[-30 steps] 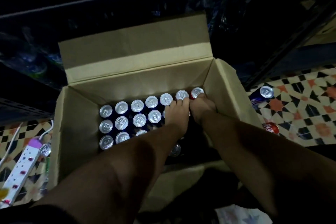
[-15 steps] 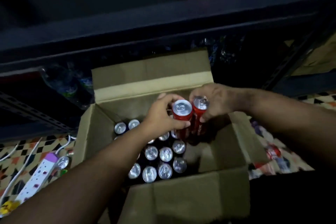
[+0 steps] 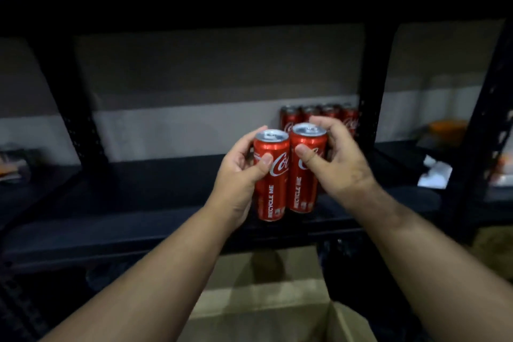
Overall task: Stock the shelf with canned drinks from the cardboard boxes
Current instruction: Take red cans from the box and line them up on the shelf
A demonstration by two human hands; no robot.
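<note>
The left hand [image 3: 238, 175] was wrapped round one red can [image 3: 270, 183], and the right hand [image 3: 333, 164] round another red can [image 3: 305, 175]. Both were held upright, side by side and touching, above the dark shelf [image 3: 138, 194].

A dark metal shelf [image 3: 138, 197] carries a row of red cans [image 3: 319, 116] standing at its back.

Dim light throughout. Black metal shelving unit, perforated uprights [image 3: 369, 86] at 12 o'clock and at 3 o'clock. Pale wall [image 3: 180, 130] behind, darker band above. Blurred clutter [image 3: 435, 172] at 3 o'clock.
</note>
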